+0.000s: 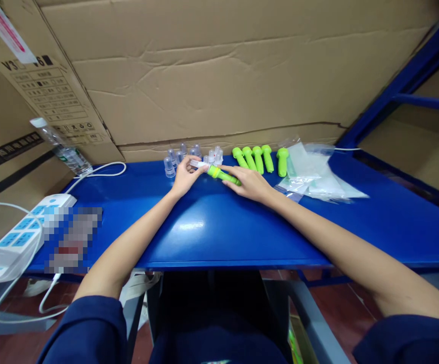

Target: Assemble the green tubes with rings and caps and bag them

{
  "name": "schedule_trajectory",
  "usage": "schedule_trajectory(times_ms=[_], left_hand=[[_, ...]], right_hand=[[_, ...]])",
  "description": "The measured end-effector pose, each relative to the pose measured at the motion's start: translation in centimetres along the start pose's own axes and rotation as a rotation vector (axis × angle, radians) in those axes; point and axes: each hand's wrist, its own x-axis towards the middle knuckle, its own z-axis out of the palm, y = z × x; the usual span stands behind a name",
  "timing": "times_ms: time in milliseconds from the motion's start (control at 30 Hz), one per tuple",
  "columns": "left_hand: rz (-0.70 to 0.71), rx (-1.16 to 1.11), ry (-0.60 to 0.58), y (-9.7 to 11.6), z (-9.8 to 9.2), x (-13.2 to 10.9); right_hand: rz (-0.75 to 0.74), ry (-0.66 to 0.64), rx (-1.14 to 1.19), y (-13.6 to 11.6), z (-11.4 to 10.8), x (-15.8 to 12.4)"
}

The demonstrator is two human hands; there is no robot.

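A green handle-shaped part with a clear cap on its left end [219,174] lies across the blue table [212,227] between my hands. My left hand [186,176] pinches the clear capped end with its fingertips. My right hand [247,182] lies over the green end, fingers curled on it. Behind them stand several small clear caps [181,155] and a row of several more green parts [259,157].
A pile of clear plastic bags [314,177] lies at the right. A plastic water bottle [63,149] leans at the left rear, with a white power strip [26,230] and white cables near the left edge. Cardboard boxes wall the back.
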Motion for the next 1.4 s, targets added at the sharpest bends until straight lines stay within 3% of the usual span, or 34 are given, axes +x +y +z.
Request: schedule_trajectory(times_ms=[167,433,700,933,1100,1400], left_hand=[[0.034,0.083,-0.129,0.7,0.3,-0.4],[0.056,0.045,-0.193,0.9,0.1,-0.3],[0.103,0.046,-0.199,0.6,0.7,-0.6],[0.178,0.127,-0.189,1.7,1.0,-1.1],[0.124,0.102,-0.192,2.1,1.1,-1.2],[0.087,0.064,-0.154,2.1,1.3,-1.2]], right_hand=[[-0.019,0.000,-0.040,-0.2,-0.1,0.0],[0.029,0.017,-0.013,-0.3,-0.2,-0.1],[-0.033,-0.017,0.067,-0.2,-0.2,-0.4],[-0.049,-0.064,0.074,-0.3,-0.5,-0.5],[0.006,-0.040,0.079,-0.2,-0.1,-0.5],[-0.061,0.017,0.074,-0.6,0.5,-0.5]])
